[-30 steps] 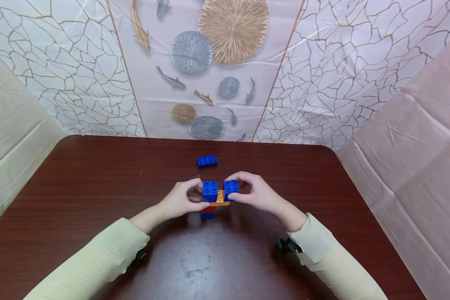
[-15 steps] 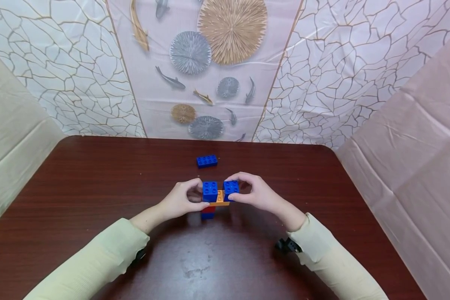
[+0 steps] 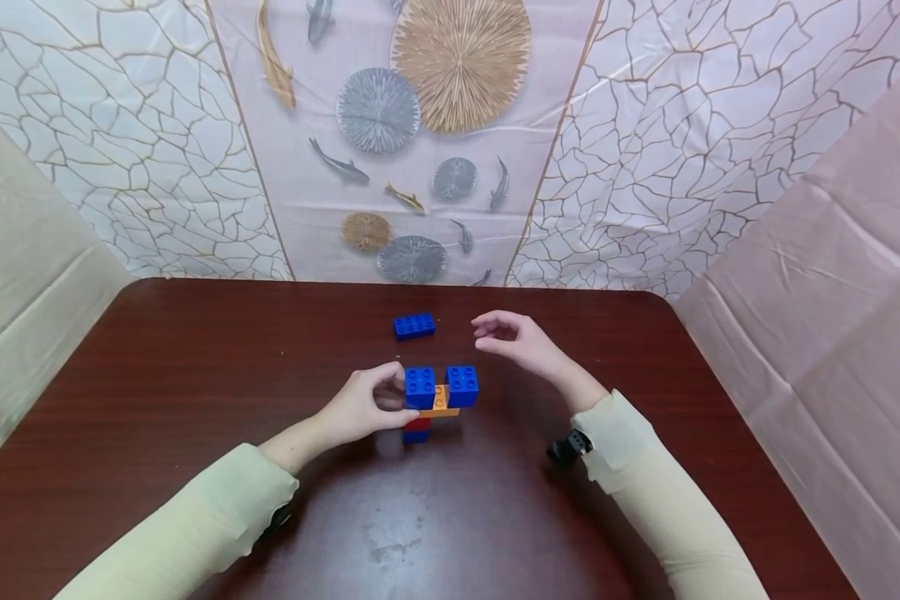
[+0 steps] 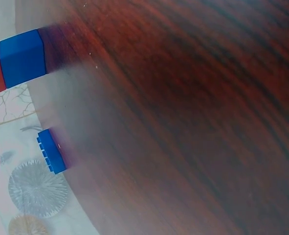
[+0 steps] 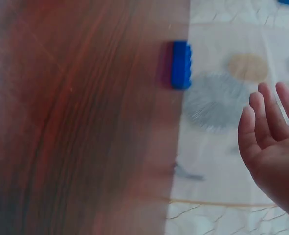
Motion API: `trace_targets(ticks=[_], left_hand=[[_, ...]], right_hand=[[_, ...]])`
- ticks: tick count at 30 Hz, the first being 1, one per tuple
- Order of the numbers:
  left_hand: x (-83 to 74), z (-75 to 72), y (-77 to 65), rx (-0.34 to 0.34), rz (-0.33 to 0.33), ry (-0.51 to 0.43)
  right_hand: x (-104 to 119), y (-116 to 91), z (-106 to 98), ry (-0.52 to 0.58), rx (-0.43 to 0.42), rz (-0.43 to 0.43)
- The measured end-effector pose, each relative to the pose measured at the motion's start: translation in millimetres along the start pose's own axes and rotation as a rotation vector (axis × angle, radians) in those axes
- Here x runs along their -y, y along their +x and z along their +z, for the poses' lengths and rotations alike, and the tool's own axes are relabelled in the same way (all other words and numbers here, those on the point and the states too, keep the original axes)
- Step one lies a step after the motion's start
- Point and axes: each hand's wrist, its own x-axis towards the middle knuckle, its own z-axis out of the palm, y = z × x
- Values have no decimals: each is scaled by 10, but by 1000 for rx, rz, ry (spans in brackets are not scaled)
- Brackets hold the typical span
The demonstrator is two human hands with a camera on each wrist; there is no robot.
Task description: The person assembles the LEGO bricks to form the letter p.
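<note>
A small brick stack stands on the table, with a blue brick (image 3: 417, 436) at the foot, a red brick (image 3: 418, 423) above it and an orange brick (image 3: 441, 402) across that. Two square blue bricks sit side by side on the orange one: a left blue brick (image 3: 420, 387) and a right blue brick (image 3: 462, 386). My left hand (image 3: 356, 408) grips the stack's left side between thumb and fingers. Free of the stack, my right hand (image 3: 523, 343) hovers behind and right of it, fingers loosely bent around nothing; the right wrist view shows the same hand (image 5: 271, 142).
A loose blue brick (image 3: 414, 326) with two rows of studs lies behind the stack, toward the table's back edge. The dark wooden table (image 3: 195, 375) ends against a patterned cloth backdrop (image 3: 330, 217). Cloth walls flank both sides.
My right hand has let go of the right blue brick and moved back and slightly right. That brick stays on the orange one. The left hand keeps its grip on the stack.
</note>
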Motion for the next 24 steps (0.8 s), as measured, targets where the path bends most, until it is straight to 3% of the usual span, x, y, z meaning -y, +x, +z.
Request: trace_targets(ticks=[7,14,24], left_hand=[[-10,9,-17,0,-6,-4],[2,-6,3,-6,-1,-1],[19,-1,6,-3,8,-2]], right_hand=[[-157,370,72,-20,3,115],[-222,675,220,-54,-10,136],[-264,861,455,-80,53,158]])
